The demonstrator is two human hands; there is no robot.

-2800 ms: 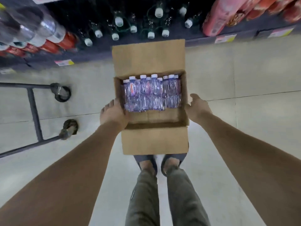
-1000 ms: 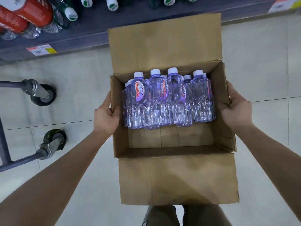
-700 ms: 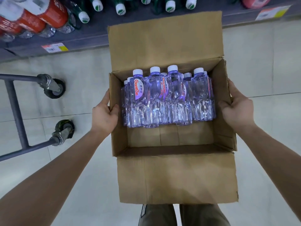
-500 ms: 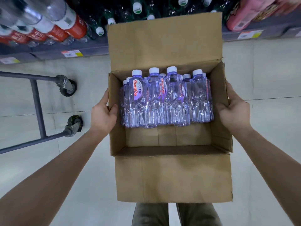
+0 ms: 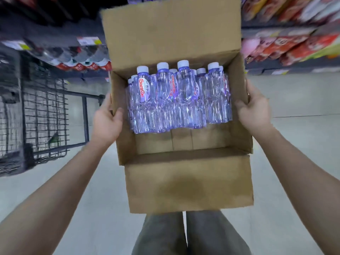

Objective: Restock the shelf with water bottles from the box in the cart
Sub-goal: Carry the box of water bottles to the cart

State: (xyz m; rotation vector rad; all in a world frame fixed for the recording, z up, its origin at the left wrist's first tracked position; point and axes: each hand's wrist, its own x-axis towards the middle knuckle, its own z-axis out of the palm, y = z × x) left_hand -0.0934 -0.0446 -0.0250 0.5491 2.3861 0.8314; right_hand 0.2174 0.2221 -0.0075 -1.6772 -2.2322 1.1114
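Observation:
An open cardboard box point(image 5: 187, 183) hangs in the air in front of me, its flaps folded out. Several clear water bottles point(image 5: 176, 100) with white caps stand packed in its far half; the near half of the box floor is bare. My left hand point(image 5: 106, 122) grips the left wall, thumb hooked over the rim. Against the right wall my right hand point(image 5: 255, 111) holds the box from outside. The shelf point(image 5: 55, 45) with bottled drinks runs along the upper left, blurred.
A black wire cart point(image 5: 33, 115) stands on the pale tiled floor at the left. Shelves of red and pink packets point(image 5: 290, 39) fill the upper right. My legs in grey trousers point(image 5: 187, 236) show below the box.
The box has risen from near the floor to chest height in both hands. The view has tilted up, so the cart basket and higher shelves now show.

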